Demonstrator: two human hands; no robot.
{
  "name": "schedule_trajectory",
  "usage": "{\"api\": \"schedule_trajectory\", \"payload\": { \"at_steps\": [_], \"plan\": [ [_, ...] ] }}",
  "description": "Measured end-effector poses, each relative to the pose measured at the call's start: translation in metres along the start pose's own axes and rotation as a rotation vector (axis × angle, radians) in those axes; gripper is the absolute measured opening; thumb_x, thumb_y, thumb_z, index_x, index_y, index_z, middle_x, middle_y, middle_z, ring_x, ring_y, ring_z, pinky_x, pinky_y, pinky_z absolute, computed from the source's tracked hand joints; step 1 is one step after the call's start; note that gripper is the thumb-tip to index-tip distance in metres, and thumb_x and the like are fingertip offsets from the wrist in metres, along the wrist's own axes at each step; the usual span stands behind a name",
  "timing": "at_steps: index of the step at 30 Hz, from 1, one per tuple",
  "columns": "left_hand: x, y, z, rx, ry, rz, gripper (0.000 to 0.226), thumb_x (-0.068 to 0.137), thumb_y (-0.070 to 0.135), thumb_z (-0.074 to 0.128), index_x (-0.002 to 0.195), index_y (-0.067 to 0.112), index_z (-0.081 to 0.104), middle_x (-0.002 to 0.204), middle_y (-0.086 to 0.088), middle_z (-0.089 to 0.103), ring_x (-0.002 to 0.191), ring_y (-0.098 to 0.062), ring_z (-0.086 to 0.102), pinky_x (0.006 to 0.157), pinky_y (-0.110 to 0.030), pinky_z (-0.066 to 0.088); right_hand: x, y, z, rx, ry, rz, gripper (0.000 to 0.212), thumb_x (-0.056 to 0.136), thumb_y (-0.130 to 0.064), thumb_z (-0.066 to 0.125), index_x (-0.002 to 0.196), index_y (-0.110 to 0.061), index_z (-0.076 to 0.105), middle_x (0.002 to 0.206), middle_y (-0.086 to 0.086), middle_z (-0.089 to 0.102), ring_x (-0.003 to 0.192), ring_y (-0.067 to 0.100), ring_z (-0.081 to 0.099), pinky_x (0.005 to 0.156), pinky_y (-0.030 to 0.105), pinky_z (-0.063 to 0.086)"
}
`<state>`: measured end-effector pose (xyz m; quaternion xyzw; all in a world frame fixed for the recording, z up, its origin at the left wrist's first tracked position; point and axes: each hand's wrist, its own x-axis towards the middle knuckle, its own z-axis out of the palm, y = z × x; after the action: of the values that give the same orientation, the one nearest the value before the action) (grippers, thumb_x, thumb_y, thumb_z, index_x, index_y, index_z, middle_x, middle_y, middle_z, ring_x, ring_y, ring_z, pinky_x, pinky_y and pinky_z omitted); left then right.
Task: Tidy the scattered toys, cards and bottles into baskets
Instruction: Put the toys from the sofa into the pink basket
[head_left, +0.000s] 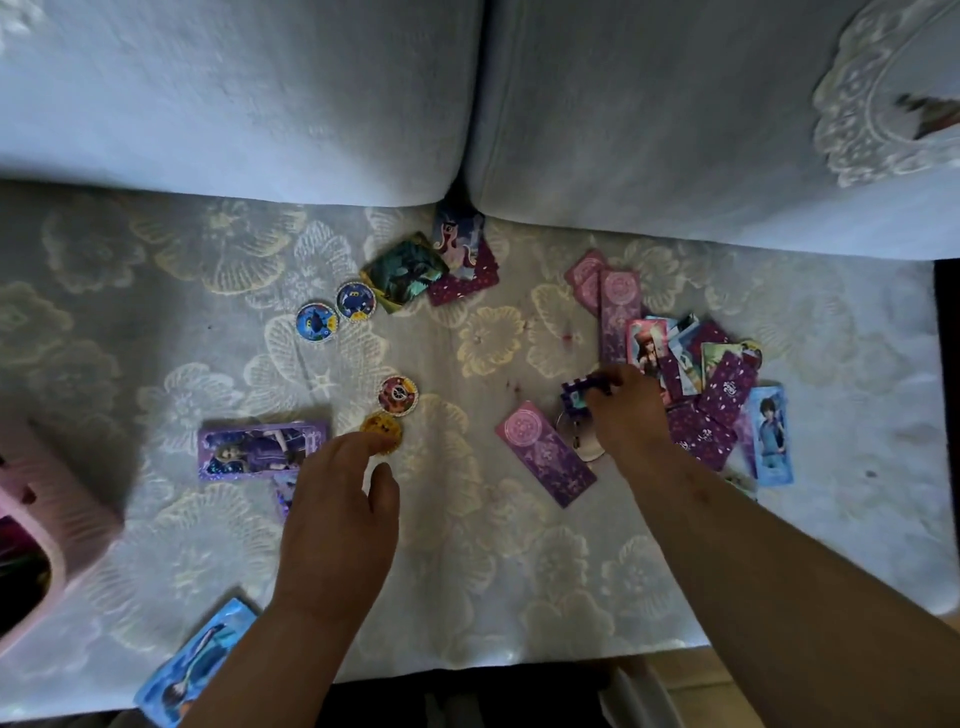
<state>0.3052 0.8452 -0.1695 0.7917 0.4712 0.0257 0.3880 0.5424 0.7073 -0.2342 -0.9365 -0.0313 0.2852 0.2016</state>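
L hand is hovering at the gold disc, just left of frame centre. Its fingers are lying fairly wide, tips touching or just over the disc's near edge, thumb apart below it, so not gripping yet. R hand, right of centre, is holding a small purple toy, fingers curling round it. A ring-like bit is showing under the palm; can't tell what it is.

Step in hand, prob: lifting the flat disc. It's lying flush on the lacy sofa cover, so pinching from straight above is going to be awkward. Better pressing one edge into the soft cover so the far edge is tipping up, then closing thumb & index on the rim. The red disc is sitting just beside it to the upper right, nearly touching, so I'd be taking both in one go w/o flicking either away. A blue fish disc and a second blue disc are lying further up-left. The pink basket is sitting at the left edge of frame, well apart; the L hand is the nearer one for dropping.

Gold disc: small, round, thin, scalloped rim, orange-yellow print too blurred for reading. It's looking light & stiff. A long purple card is lying just left of the L hand, and a card pile is spreading right of the R hand
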Motion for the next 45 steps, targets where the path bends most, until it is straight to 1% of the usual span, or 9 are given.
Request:
{"api": "schedule_trajectory", "payload": {
  "at_steps": [3, 14, 19, 24, 28, 35, 38, 42, 45],
  "plan": [
    [-0.001, 0.005, 0.004, -0.012, -0.007, 0.024, 0.029, 0.084, -0.002, 0.065, 0.107, 0.016, 0.067, 0.102, 0.002, 0.062, 0.097, -0.029, 0.06, 0.085, -0.044, 0.05, 0.018, 0.007, 0.005, -0.125, -0.04, -0.055, 0.026, 0.084, -0.013, 0.062, 0.109, -0.006, 0.067, 0.103, 0.018, 0.066, 0.099, 0.033, 0.061, 0.082, 0.033, 0.05],
    [-0.001, 0.022, 0.016, 0.017, -0.082, 0.014, 0.026, 0.088, 0.005, 0.062, 0.108, 0.022, 0.068, 0.106, 0.003, 0.065, 0.098, -0.026, 0.06, 0.085, -0.045, 0.051, 0.026, -0.007, 0.009, -0.34, -0.206, -0.12, 0.031, 0.086, -0.011, 0.058, 0.114, 0.002, 0.057, 0.118, 0.02, 0.058, 0.108, 0.034, 0.057, 0.084, 0.033, 0.045],
    [-0.003, 0.025, 0.013, 0.034, -0.035, 0.032, 0.038, 0.084, 0.035, 0.041, 0.107, 0.022, 0.068, 0.104, 0.002, 0.067, 0.098, -0.023, 0.06, 0.087, -0.039, 0.05, 0.008, -0.019, 0.006, -0.212, -0.184, -0.155, 0.02, 0.086, -0.009, 0.06, 0.106, -0.007, 0.058, 0.103, 0.014, 0.066, 0.097, 0.032, 0.061, 0.076, 0.032, 0.045],
    [-0.007, 0.014, 0.008, -0.175, -0.054, -0.254, 0.021, 0.09, 0.016, 0.055, 0.105, 0.019, 0.069, 0.104, 0.002, 0.07, 0.095, -0.016, 0.064, 0.088, -0.029, 0.048, -0.037, -0.037, 0.005, 0.022, -0.304, -0.181, 0.027, 0.088, -0.006, 0.056, 0.113, -0.017, 0.058, 0.102, 0.001, 0.061, 0.086, 0.016, 0.057, 0.067, 0.022, 0.043],
    [-0.016, -0.001, -0.024, -0.283, -0.004, -0.485, 0.018, 0.092, 0.014, 0.058, 0.105, 0.022, 0.068, 0.102, 0.004, 0.071, 0.084, -0.006, 0.06, 0.07, -0.012, 0.039, -0.084, -0.081, 0.027, 0.24, -0.533, -0.145, 0.028, 0.091, 0.001, 0.049, 0.089, -0.023, 0.064, 0.097, 0.005, 0.07, 0.084, 0.018, 0.068, 0.065, 0.023, 0.053],
    [-0.034, -0.044, -0.131, -0.461, 0.378, -0.521, 0.021, 0.093, 0.016, 0.058, 0.096, 0.036, 0.064, 0.093, 0.015, 0.068, 0.082, 0.005, 0.06, 0.066, -0.007, 0.042, -0.178, -0.194, 0.087, 0.338, -0.879, -0.164, 0.029, 0.09, 0.009, 0.038, 0.09, -0.009, 0.06, 0.079, 0.014, 0.065, 0.061, 0.019, 0.061, 0.054, 0.027, 0.044],
    [-0.036, -0.072, -0.177, -0.487, 0.558, -0.53, 0.026, 0.091, 0.009, 0.057, 0.094, 0.033, 0.065, 0.093, 0.007, 0.07, 0.083, -0.008, 0.064, 0.074, -0.024, 0.05, -0.22, -0.241, 0.11, 0.284, -0.97, -0.262, 0.028, 0.092, 0.007, 0.038, 0.093, -0.011, 0.059, 0.077, 0.01, 0.063, 0.054, 0.017, 0.057, 0.048, 0.026, 0.043],
    [-0.049, -0.12, -0.228, -0.388, 0.751, -0.576, 0.022, 0.09, 0.01, 0.057, 0.101, 0.026, 0.069, 0.098, 0.004, 0.07, 0.094, -0.015, 0.064, 0.084, -0.033, 0.052, -0.267, -0.284, 0.149, -0.041, -0.885, -0.567, 0.017, 0.088, -0.007, 0.052, 0.098, -0.02, 0.057, 0.085, 0.0, 0.064, 0.07, 0.013, 0.061, 0.062, 0.029, 0.053],
    [-0.059, -0.152, -0.249, -0.341, 0.823, -0.625, 0.023, 0.09, 0.01, 0.055, 0.104, 0.025, 0.066, 0.104, 0.002, 0.065, 0.095, -0.018, 0.063, 0.084, -0.035, 0.05, -0.283, -0.294, 0.169, -0.202, -0.801, -0.66, 0.016, 0.087, -0.018, 0.061, 0.091, -0.028, 0.048, 0.081, -0.011, 0.055, 0.07, 0.002, 0.051, 0.061, 0.02, 0.042]
  ]
}}
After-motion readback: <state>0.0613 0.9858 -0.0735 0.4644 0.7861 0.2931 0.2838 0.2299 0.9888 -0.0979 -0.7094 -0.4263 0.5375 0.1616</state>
